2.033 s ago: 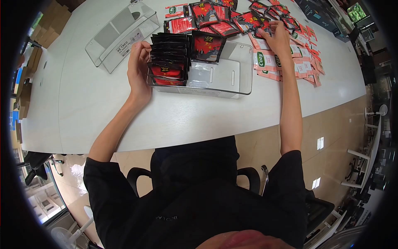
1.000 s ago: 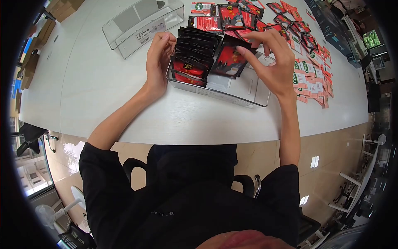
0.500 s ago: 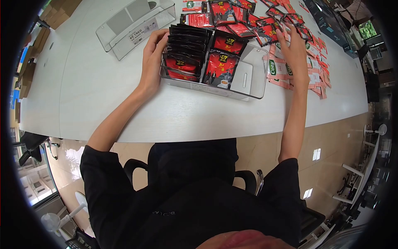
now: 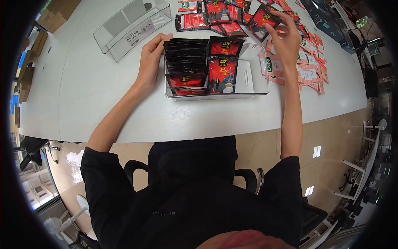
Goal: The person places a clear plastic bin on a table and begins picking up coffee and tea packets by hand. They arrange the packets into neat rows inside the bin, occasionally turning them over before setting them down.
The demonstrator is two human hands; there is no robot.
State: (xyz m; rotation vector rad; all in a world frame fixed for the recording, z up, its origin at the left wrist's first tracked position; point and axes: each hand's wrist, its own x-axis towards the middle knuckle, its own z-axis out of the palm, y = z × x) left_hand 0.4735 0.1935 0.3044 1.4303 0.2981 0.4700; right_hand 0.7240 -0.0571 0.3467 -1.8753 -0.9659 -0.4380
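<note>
A clear plastic bin (image 4: 253,88) stands in front of me on the white table. Black-and-red coffee sachets (image 4: 186,62) are packed upright in its left row, and a second, shorter row of sachets (image 4: 223,74) is beside them. My left hand (image 4: 151,58) grips the bin's left side, its fingertips partly hidden behind the sachets. Between the thumb and fingers of my right hand (image 4: 286,39) is one coffee sachet (image 4: 262,23), raised above the pile, just beyond the bin's far right corner.
Loose coffee sachets (image 4: 217,12) lie heaped behind the bin. Pink-and-white Cozy sachets (image 4: 309,72) are spread to the right. Another clear plastic holder (image 4: 132,35) with a printed label rests at the back left. A dark box (image 4: 329,27) lies along the right edge.
My right hand has picked a coffee sachet out of the pile and drawn it slightly left. The bin has turned straighter and come a little nearer, my left hand still on it.
</note>
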